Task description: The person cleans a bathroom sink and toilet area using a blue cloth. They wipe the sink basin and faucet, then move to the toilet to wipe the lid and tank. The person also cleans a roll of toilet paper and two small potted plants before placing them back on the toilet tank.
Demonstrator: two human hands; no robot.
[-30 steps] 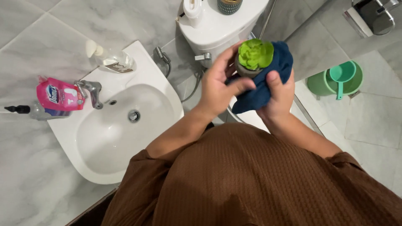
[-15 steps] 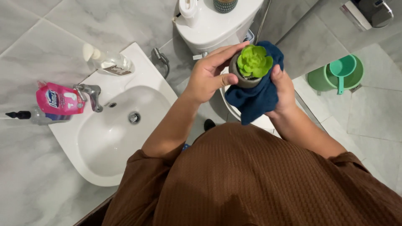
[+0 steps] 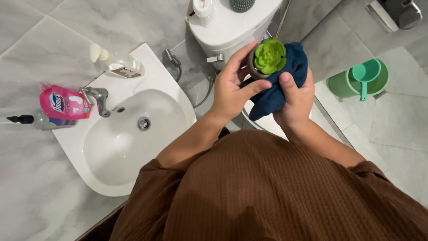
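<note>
2 hands meet in front of a brown-shirted torso, with 1 small pot (image 3: 252,67) between them. Pot: grey, round, holding 1 green succulent rosette (image 3: 269,55) that fills its mouth; it is tilted toward the left hand. Left hand (image 3: 232,89): fingers curled partway around the near side of the pot, thumb stretched across to the cloth, gripping the pot. Right hand (image 3: 296,100): closed around 1 dark blue cloth (image 3: 285,80), thumb pressed on top; the cloth wraps the far side and underside of the pot and hangs below both hands. Beyond the hands: 1 white toilet tank (image 3: 227,29), bearing 1 white bottle (image 3: 203,6) and 1 dark ribbed container (image 3: 242,4) at the frame edge, contents not visible. Off to the right of the right hand, well apart: 1 green bucket (image 3: 343,85) on the floor, with 1 teal dipper (image 3: 368,73) resting in it. Off to the left of the left hand: 1 white basin (image 3: 129,134), nothing lying in its bowl, with 1 metal tap (image 3: 97,97); on its rim 1 clear pump bottle (image 3: 117,64) lying tilted, and 1 pink refill pouch (image 3: 62,103) just beside the tap.
</note>
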